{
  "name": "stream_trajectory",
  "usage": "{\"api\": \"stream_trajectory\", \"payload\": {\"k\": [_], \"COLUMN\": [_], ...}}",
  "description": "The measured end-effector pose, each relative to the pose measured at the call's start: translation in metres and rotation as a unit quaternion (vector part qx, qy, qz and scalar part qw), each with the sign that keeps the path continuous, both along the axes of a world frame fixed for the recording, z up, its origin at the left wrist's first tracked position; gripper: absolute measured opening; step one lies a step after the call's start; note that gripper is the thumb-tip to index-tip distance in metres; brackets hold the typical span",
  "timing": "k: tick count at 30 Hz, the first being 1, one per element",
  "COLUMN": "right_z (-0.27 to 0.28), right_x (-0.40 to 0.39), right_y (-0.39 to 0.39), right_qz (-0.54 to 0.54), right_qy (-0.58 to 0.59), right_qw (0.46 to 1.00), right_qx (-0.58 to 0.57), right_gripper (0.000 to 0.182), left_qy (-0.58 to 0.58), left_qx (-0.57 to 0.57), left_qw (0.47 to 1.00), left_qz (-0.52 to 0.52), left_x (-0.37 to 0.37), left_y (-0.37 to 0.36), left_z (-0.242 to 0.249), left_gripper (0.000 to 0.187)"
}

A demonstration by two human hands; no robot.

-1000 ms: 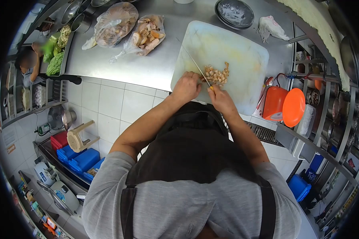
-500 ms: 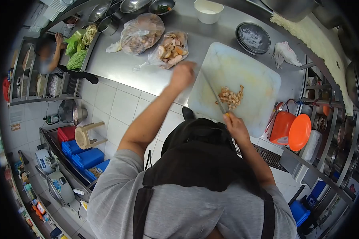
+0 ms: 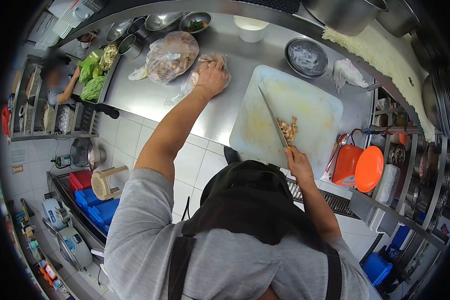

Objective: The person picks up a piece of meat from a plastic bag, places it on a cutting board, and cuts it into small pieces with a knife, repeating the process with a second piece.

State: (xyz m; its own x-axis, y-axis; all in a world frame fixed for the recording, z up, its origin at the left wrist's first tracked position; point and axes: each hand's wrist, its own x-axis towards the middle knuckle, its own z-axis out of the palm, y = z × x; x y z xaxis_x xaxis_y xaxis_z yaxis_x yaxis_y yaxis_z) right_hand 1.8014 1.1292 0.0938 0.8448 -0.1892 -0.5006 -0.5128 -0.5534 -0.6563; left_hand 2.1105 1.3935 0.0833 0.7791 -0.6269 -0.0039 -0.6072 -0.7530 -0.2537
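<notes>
Left hand (image 3: 211, 80): moved onto bag (image 3: 189, 86) | right hand (image 3: 299, 163): knife (image 3: 273, 119) | labels (image 3: 17, 169): illegible

Grey short-sleeved shirt (image 3: 255, 255) under black apron (image 3: 245, 205) with wide shoulder straps (image 3: 180, 267)

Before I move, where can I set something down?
On the steel counter: the front strip between the green vegetables and the cutting board, and the gap between that board and the white tub. On the board, the far part right of the knife looks bare. Crowded: back left, with metal bowls, and right of the board, by the orange containers.
</notes>
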Motion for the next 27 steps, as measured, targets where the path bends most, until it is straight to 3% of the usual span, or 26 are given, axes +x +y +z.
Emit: {"api": "stream_trajectory", "payload": {"k": [2,4,5,8,9,10,11,12,16,18,19,21,22,24,25,27], "right_z": [-0.008,-0.010,-0.009,-0.009,-0.010,-0.011,-0.011,-0.011,0.003,0.022,0.023,0.022,0.021,0.020,0.020,0.024], "right_x": [-0.003,-0.004,-0.004,-0.004,-0.004,-0.003,-0.003,-0.003,0.001,0.004,0.003,0.000,-0.003,-0.007,-0.009,-0.012], "right_y": [0.000,-0.001,0.000,-0.002,-0.003,-0.004,-0.004,-0.005,-0.006,-0.006,-0.008,-0.010,-0.013,-0.016,-0.017,-0.018], "right_qz": [0.002,0.001,0.003,0.010,0.016,0.016,0.020,0.023,0.017,-0.008,-0.014,-0.037,-0.039,-0.012,-0.012,0.016], "right_qy": [-0.017,-0.032,-0.027,-0.026,-0.027,-0.027,-0.030,-0.031,-0.028,0.028,0.035,0.026,0.030,0.030,0.033,0.029], "right_qw": [1.000,0.999,1.000,1.000,1.000,0.999,0.999,0.999,0.999,0.997,0.997,0.993,0.993,0.995,0.995,0.997], "right_qx": [-0.005,-0.009,-0.008,-0.001,0.003,0.003,0.008,0.011,0.024,0.078,0.074,0.108,0.109,0.090,0.093,0.065], "right_gripper": [0.037,0.037,0.037,0.038,0.038,0.038,0.039,0.040,0.042,0.043,0.043,0.043,0.043,0.041,0.041,0.041], "left_qy": [-0.015,-0.035,-0.036,0.071,0.069,0.197,0.315,0.363,0.435,0.517,0.551,0.601,0.604,0.538,0.539,0.279], "left_qx": [-0.014,-0.149,-0.148,-0.395,-0.395,-0.543,-0.661,-0.692,-0.674,-0.562,-0.551,-0.620,-0.619,-0.609,-0.608,-0.478], "left_qw": [1.000,0.987,0.988,0.895,0.896,0.782,0.626,0.568,0.546,0.612,0.600,0.486,0.484,0.578,0.578,0.832], "left_qz": [0.000,0.043,0.041,0.194,0.192,0.235,0.267,0.260,0.241,0.203,0.180,0.133,0.135,0.070,0.073,-0.018], "left_x": [0.010,0.025,0.028,0.015,0.007,0.000,-0.010,-0.028,-0.079,-0.105,-0.115,-0.143,-0.151,-0.163,-0.164,-0.162], "left_y": [0.006,0.017,0.025,0.037,0.038,0.039,0.040,0.034,-0.012,-0.041,-0.052,-0.072,-0.076,-0.080,-0.078,-0.071], "left_z": [-0.006,-0.016,-0.017,0.011,0.018,0.024,0.028,0.041,0.017,0.008,-0.001,-0.017,-0.030,-0.043,-0.042,-0.037], "left_gripper": [0.025,0.021,0.021,0.026,0.026,0.023,0.020,0.024,0.034,0.043,0.041,0.034,0.034,0.029,0.029,0.032]}}
